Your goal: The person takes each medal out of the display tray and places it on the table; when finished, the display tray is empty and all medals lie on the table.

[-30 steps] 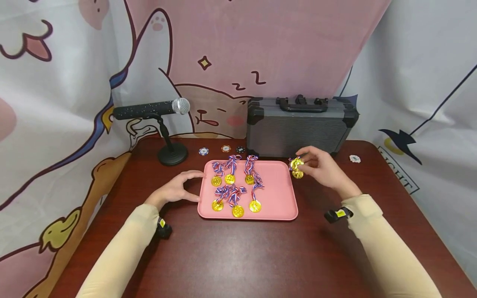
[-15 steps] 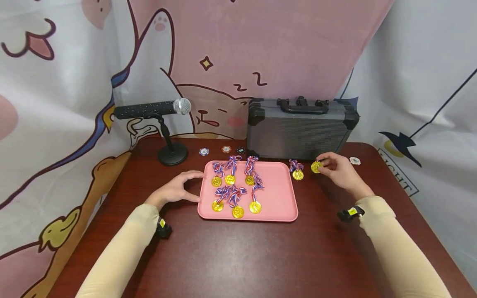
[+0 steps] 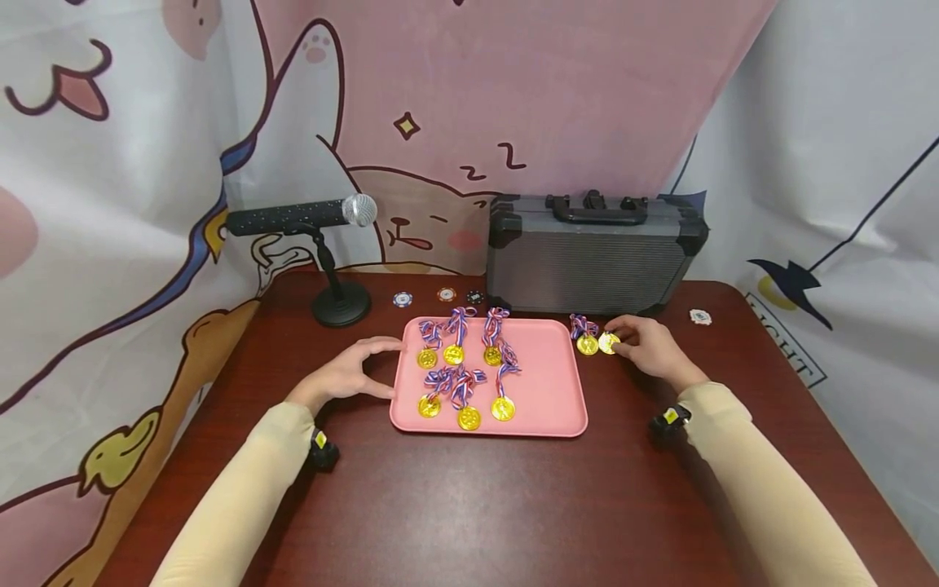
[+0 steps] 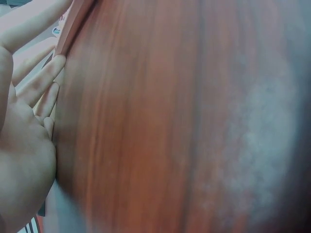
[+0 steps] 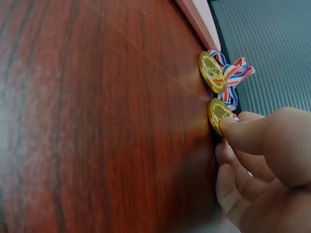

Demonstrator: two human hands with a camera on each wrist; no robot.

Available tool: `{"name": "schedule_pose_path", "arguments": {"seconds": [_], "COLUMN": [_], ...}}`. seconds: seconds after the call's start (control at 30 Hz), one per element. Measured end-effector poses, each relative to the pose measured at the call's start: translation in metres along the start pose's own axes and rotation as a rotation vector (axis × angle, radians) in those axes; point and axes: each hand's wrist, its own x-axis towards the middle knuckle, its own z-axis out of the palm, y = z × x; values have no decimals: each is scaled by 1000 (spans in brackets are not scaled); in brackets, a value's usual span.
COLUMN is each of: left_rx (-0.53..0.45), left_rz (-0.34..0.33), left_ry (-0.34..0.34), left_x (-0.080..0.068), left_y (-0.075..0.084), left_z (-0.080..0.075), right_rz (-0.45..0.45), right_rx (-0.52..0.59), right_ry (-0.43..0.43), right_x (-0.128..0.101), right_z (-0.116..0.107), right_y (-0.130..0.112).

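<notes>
My right hand [image 3: 649, 349] pinches a gold medal [image 3: 608, 342] between thumb and fingers at the table, right of the pink tray [image 3: 546, 383]. Close beside it lies another gold medal [image 3: 587, 345] with a bunched striped ribbon [image 5: 238, 73]. In the right wrist view the thumb covers part of the held medal, and its ribbon is mostly hidden. My left hand [image 3: 341, 375] touches the tray's left edge with spread thumb and fingers; the left wrist view shows the fingertips at the rim. Several gold medals, such as this one [image 3: 502, 408], lie in two rows on the tray.
Behind the right-hand medals stands a grey hard case [image 3: 587, 265]. A microphone [image 3: 301, 216] on a black stand [image 3: 340, 303] is at the back left. Poker chips lie along the back, including a blue one [image 3: 402, 299] and a white one [image 3: 700, 316] at far right.
My right hand carried the medal right, from over the other medal, then brought it partly back left and nearer, down beside that medal. The left hand and the tray stay in place.
</notes>
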Motion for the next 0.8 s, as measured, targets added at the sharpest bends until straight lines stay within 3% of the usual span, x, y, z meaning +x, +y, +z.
{"name": "schedule_pose_path", "arguments": {"seconds": [0.33,0.5,0.67,0.8], "left_rx": [-16,-16,10,18], "left_rz": [18,14,45,54], "left_ry": [2,-1,1,3], "left_x": [1,0,0,0], "left_y": [1,1,1,-1], "left_z": [0,0,-1,-1], "right_rz": [-1,-9,-35,-92], "right_rx": [-67,-83,-56,27], "right_ry": [-16,18,80,64], "right_x": [1,-3,-5,-7], "right_z": [0,-7,-11,-5], "right_y": [-5,-11,-24,-47]}}
